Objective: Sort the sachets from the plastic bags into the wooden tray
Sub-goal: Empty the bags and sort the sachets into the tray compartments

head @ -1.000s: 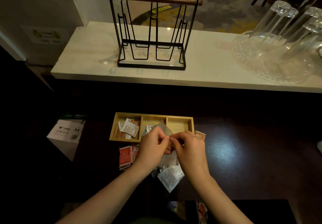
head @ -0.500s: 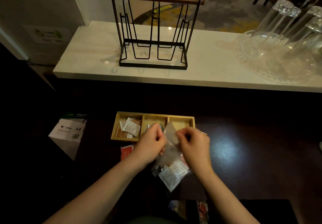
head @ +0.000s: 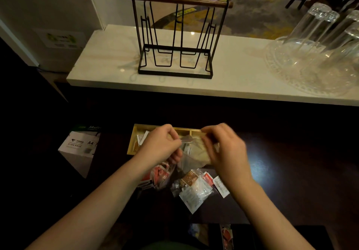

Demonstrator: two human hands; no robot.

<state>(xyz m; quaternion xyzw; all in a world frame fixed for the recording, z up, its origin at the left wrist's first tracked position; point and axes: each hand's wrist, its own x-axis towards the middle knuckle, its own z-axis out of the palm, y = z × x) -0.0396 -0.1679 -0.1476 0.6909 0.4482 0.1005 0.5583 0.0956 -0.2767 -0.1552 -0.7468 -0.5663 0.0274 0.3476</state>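
Plastic bag between both hands

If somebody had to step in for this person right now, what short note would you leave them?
Left hand and right hand: both pinch the top of a clear plastic bag, pulling it open just above the dark table.
Three-compartment wooden tray: behind the hands, a few sachets visible in its left compartment; the rest is hidden.
Left: loose white, red and brown sachets lie in front of the hands, more red ones under the left wrist. Empty the bag, then sort everything.
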